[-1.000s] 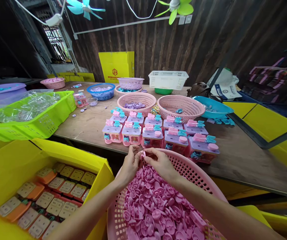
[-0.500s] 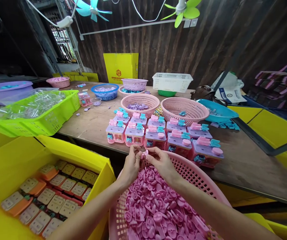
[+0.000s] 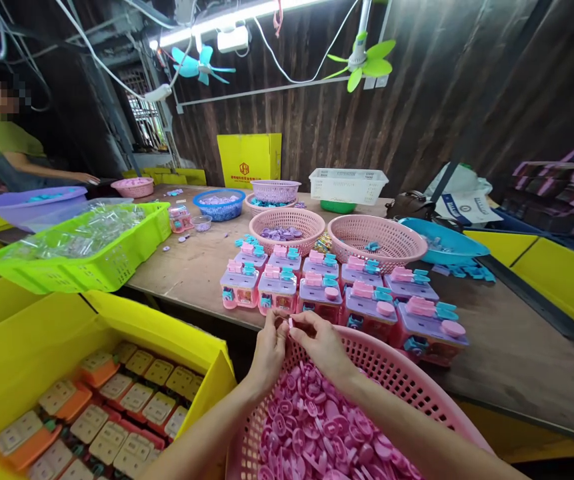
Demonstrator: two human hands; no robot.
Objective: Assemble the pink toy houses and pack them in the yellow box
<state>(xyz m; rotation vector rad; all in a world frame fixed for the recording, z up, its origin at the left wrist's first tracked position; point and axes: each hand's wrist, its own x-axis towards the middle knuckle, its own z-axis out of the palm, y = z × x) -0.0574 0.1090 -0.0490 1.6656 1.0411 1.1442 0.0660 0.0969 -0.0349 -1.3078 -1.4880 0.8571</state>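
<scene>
My left hand (image 3: 270, 350) and my right hand (image 3: 319, 343) meet above the far rim of a big pink basket (image 3: 397, 377) that is full of small pink plastic pieces (image 3: 317, 433). Both hands are closed in a pinch on one small pink piece (image 3: 289, 324) held between the fingertips. Just beyond the hands, on the wooden table (image 3: 197, 257), stand two rows of pink and purple toy units (image 3: 327, 283) with teal and pink knobs on top.
A yellow crate (image 3: 117, 333) of orange-backed parts sits at lower left, a green tray (image 3: 91, 267) of clear pieces beside it. Pink baskets (image 3: 377, 237), a blue basket (image 3: 224, 203), a white crate (image 3: 347, 183) and a teal bowl (image 3: 441, 243) stand farther back. Another person (image 3: 11, 143) sits far left.
The view has tilted up, bringing the ceiling light and a person at far left into sight. My hands stay together over the basket rim, still pinching the small pink piece.
</scene>
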